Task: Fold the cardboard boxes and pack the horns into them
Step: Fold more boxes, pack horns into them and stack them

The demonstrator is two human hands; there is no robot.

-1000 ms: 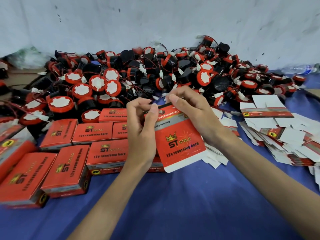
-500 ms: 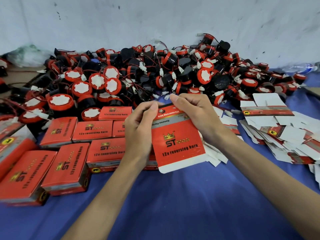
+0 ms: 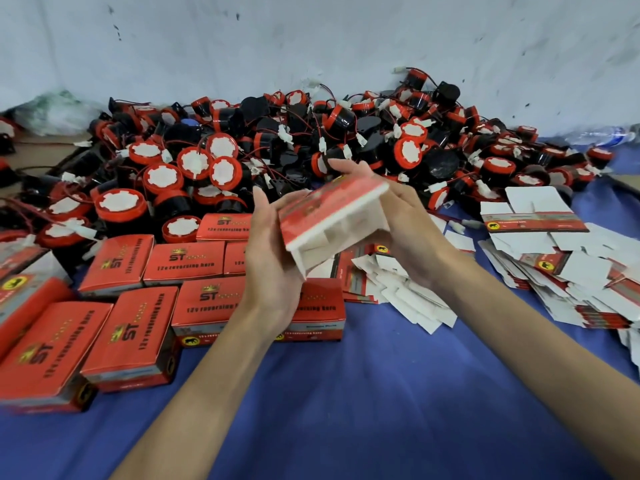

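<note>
**One box half-formed, a big pile of horns still to pack**

At the centre of the frame both hands hold a red cardboard box (image 3: pixel 332 220) tilted in the air, its open white end turned toward the camera. The left hand (image 3: pixel 273 268) cups the box's lower left side with fingers fairly straight against it; the right hand (image 3: pixel 401 220) grips the upper right end, fingers curled over the far edge. Inner flaps show inside the opening, so this box looks opened up but not yet closed, and no horn is visible in it.

On the blue cloth (image 3: pixel 346 393) at lower left and centre lies a group of finished boxes (image 3: pixel 131 341), closed and laid flat in rough rows; whether each holds a horn cannot be seen. On the right side sits a spread stack of flat box blanks (image 3: pixel 554 265), with more just beneath the hands.

Across the upper middle, against the pale wall (image 3: pixel 311 39), the loose pile of horns (image 3: pixel 311 143) with their wires is large. Judging by that pile and the blanks, most of the work is left: finish this box, put a horn in, close it, repeat.
</note>
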